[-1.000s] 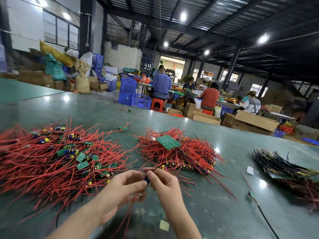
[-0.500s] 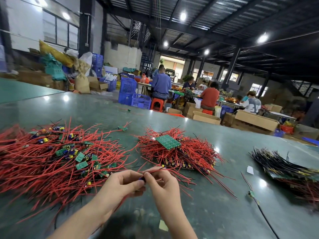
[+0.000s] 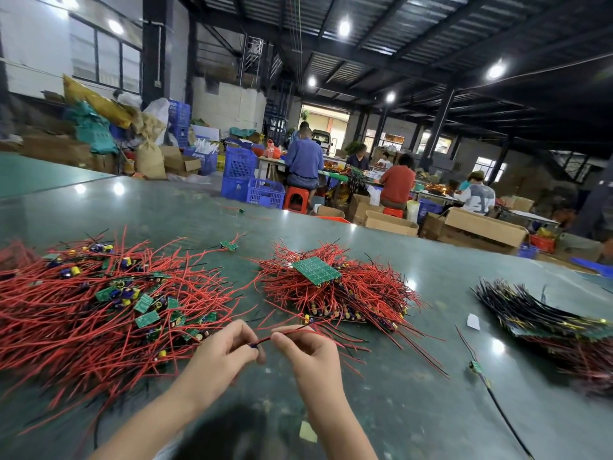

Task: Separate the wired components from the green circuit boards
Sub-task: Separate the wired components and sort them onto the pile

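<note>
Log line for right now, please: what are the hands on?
left hand: pinches small wired piece | right hand: pinches red wire | hands apart, wire between | left pile, middle pile on table

At twelve o'clock we see seated workers (image 3: 397,185) under ceiling lamps (image 3: 344,27); blue crates (image 3: 239,166) at eleven o'clock.

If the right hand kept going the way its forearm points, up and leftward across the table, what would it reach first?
Probably the left hand, fingertips almost touching across the red wire that the right hand pinches; depth looks shared.
</note>
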`<move>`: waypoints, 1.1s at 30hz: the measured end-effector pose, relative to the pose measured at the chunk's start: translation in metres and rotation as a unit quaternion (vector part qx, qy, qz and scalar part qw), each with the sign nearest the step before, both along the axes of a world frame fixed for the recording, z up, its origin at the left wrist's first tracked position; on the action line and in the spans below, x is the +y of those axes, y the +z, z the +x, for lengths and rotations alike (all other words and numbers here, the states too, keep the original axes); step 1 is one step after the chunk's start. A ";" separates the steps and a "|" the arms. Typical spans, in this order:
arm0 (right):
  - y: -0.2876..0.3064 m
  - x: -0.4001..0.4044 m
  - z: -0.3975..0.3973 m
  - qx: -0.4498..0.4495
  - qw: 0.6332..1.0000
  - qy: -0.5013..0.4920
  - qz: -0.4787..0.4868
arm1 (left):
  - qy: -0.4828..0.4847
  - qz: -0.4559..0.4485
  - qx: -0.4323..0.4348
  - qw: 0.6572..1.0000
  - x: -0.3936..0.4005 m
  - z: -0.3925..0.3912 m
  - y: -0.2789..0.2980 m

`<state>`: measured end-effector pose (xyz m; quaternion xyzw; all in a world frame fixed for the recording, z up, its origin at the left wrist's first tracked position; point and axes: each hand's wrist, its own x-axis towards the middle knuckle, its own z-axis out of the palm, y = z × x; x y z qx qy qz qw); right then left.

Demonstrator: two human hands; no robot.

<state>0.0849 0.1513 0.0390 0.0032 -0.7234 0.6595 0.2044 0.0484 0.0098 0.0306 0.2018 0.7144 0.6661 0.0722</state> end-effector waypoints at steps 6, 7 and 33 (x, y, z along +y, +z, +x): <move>0.002 0.000 0.001 0.002 1.000 0.028 0.014 | 0.023 -0.032 0.036 0.999 -0.008 -0.007 -0.001; 0.002 0.000 0.001 0.001 1.000 0.024 0.013 | 0.022 -0.046 0.053 0.997 -0.008 -0.008 -0.001; 0.008 0.020 0.004 -0.024 0.996 0.060 -0.066 | 0.070 -0.144 0.231 0.960 -0.033 -0.011 0.006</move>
